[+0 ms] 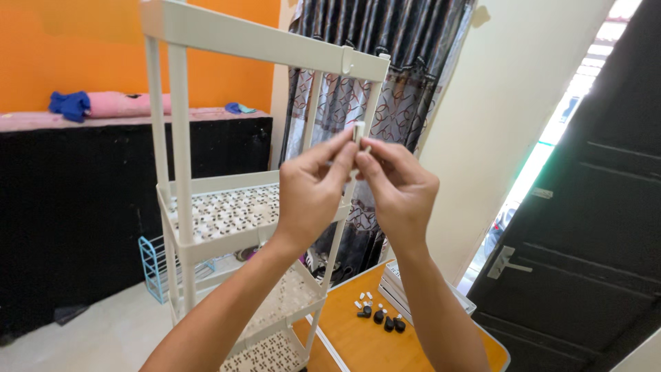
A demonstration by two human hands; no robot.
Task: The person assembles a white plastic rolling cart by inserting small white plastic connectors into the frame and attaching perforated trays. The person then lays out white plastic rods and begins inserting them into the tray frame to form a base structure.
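Fingertips of both our hands meet on one small white plastic piece [359,132], held up at chest height in front of the rack.

Item, far left: black cabinet [103,207] against an orange wall, with a pink bundle [124,103] and blue cloth [69,105] lying along its top edge.

Item: small blue wire rack [155,265] on the floor at the cabinet's foot.

Item: white plastic shelf rack [227,213], upright, perforated tiers, its top rail near the picture's upper edge.

Item: our left hand [313,189], thumb and forefinger pressed on the piece's left side, other fingers curled.

Item: the white plastic piece, long axis upright, directly above the two hands and between their fingertips, just before the rack's right front post. Both hands touch it; neither is nearer.

Item: our right hand [399,186], thumb and forefinger pinching the piece from the right.

Item: patterned curtain [385,83] behind the rack.

Item, lower right: orange table [372,341], carrying black caster wheels [385,319] and small white plugs [363,299] near its far edge, white panels [396,286] stacked beside them.

Item, far right: dark door [592,227] with a lever handle.
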